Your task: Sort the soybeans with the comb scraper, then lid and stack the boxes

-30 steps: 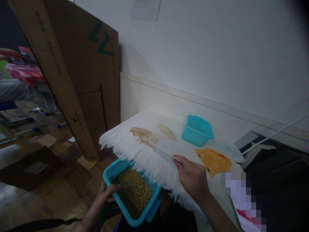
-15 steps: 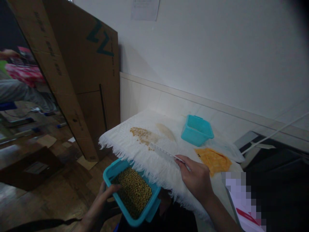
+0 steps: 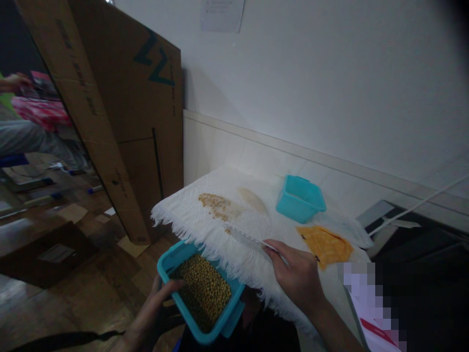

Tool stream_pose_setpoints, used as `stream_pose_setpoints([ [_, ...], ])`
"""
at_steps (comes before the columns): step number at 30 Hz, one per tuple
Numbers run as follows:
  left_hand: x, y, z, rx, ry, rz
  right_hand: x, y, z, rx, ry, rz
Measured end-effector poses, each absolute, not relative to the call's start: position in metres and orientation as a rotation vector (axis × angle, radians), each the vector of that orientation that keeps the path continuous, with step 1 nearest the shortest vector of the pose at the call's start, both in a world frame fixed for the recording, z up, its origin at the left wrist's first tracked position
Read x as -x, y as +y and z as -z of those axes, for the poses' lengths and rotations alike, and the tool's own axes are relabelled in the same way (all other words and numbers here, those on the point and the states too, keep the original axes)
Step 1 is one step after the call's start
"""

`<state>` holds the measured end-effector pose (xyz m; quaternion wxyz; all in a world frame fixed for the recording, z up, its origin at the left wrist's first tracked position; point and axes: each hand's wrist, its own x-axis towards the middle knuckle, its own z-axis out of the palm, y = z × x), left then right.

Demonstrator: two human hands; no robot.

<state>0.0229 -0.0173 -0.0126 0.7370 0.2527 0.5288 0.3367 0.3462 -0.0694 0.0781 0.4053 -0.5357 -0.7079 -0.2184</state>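
My left hand [image 3: 161, 303] grips the near-left side of a turquoise plastic container [image 3: 201, 337], thumb over the rim. Soybeans [image 3: 207, 288] fill much of it, and it is held just below the front edge of a white fringed cloth [image 3: 208, 234]. In my right hand [image 3: 296, 274] is a thin, pale, ruler-like strip [image 3: 252, 239], pinched at its near end. The strip's far end rests on or just above the cloth, beside a few stray soybeans. Left of that tip lies a spread of soybeans and finer pale grains [image 3: 214, 203].
A second turquoise container [image 3: 300, 200] stands at the back of the table, with an orange cloth [image 3: 326, 244] in front of it. A pale grain patch [image 3: 252, 198] lies mid-cloth. On the left rises a tall cardboard box [image 3: 142, 98]; another person sits beyond it.
The strip's far end has shifted slightly toward the cloth's front edge, with my right hand following a little. My left hand and its container stay in place.
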Motion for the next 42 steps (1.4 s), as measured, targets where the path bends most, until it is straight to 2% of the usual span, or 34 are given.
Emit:
stream_pose_setpoints([
  [20,-0.027,-0.018,0.009,-0.568,1.197,-0.757,-0.338,-0.098,-0.081,1.405,-1.805,0.591],
  [36,-0.024,-0.016,0.004,-0.573,1.203,-0.762,-0.310,-0.104,-0.087,1.384,-1.888,0.482],
  [42,-0.023,-0.017,0.001,-0.595,1.200,-0.760,-0.327,-0.067,-0.085,1.429,-1.720,0.646],
])
